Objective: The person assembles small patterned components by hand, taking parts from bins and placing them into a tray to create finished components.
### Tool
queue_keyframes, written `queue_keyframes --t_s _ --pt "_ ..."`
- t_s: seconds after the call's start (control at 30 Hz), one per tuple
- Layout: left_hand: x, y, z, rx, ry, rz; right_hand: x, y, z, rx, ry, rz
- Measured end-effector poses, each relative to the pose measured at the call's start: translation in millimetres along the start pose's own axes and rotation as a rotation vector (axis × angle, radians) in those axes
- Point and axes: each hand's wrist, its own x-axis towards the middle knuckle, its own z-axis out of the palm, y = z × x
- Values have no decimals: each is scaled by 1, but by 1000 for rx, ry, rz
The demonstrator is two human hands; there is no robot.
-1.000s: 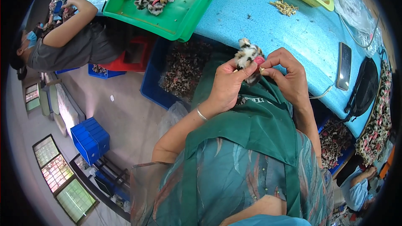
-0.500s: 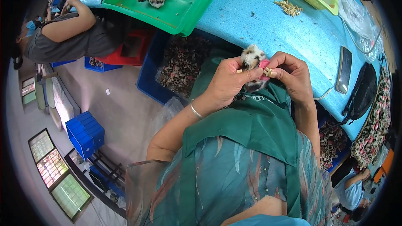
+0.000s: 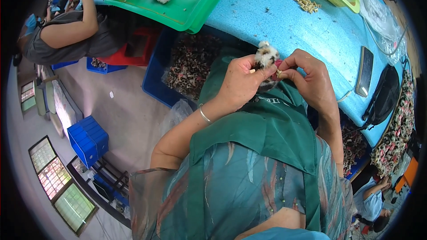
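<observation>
Just above my lap, at the edge of the blue table (image 3: 249, 22), is a small plush piece (image 3: 267, 54) in white, brown and black spots. My left hand (image 3: 240, 82) is closed round it, with the thumb pressing along its side. A pink part (image 3: 278, 63) shows at the middle of the plush. My right hand (image 3: 313, 78) pinches a small beige piece (image 3: 279, 74) between thumb and fingers, right against the pink part. The fingertips partly hide where the two meet.
Spotted plush lies in a green tray (image 3: 192, 21). Beige pieces (image 3: 306, 4) lie by a yellow-green basket (image 3: 331, 1). A phone (image 3: 365, 71) and black mesh pouch (image 3: 385, 100) rest at right. Below the table, a blue crate (image 3: 153, 78) holds plush pieces. A co-worker (image 3: 66, 33) sits at left.
Both hands stay at the plush piece, which is tilted a little and sits slightly higher. My right fingers have shifted on the beige piece. The co-worker's forearm has risen.
</observation>
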Motion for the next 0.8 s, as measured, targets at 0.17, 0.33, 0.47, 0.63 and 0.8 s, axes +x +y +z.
queue_keyframes --t_s 0.17,0.33,0.47,0.63,0.8 --pt "-4 -6 6 314 106 232 5 -3 0 -212 -19 -52" --pt "-3 -26 8 185 261 367 1 2 20 201 123 138" --pt "-5 -25 6 159 247 355 -7 13 32 317 162 183" --pt "-7 -13 6 33 207 202 -8 18 35 433 192 160" --pt "-1 -1 -1 117 96 159 4 14 11 300 54 176"
